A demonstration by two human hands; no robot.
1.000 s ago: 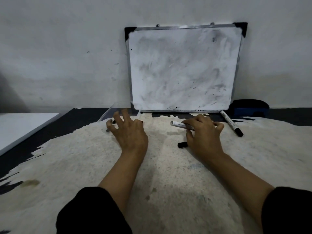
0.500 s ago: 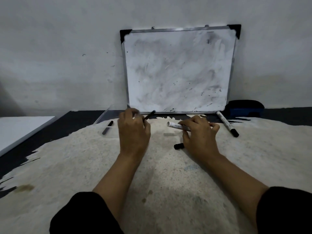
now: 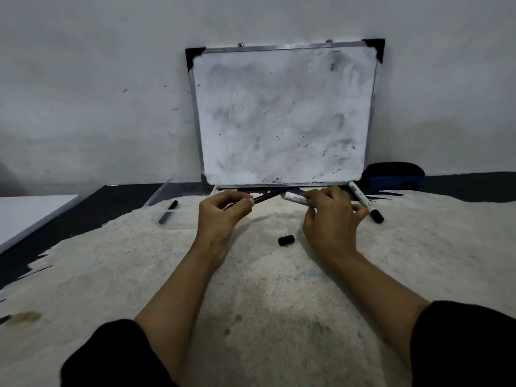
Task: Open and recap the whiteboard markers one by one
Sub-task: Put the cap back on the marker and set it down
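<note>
My left hand (image 3: 220,216) pinches a thin black marker (image 3: 266,196) that points up and to the right. My right hand (image 3: 331,219) grips a white-bodied marker (image 3: 297,198), its free end sticking out to the left near the black marker's tip. A loose black cap (image 3: 286,240) lies on the cloth between my hands. Another white marker with a black cap (image 3: 364,201) lies just right of my right hand. A dark pen (image 3: 168,212) lies at the left inside a clear tray (image 3: 159,195).
A smudged whiteboard (image 3: 282,115) leans on the wall behind my hands. A dark blue eraser (image 3: 393,178) sits at its lower right. A pale worn cloth (image 3: 251,289) covers the dark table. A white panel (image 3: 30,216) lies at far left.
My left hand left the clear tray, picked up the thin black marker and brought it toward the white marker. My right hand has kept holding the white marker.
</note>
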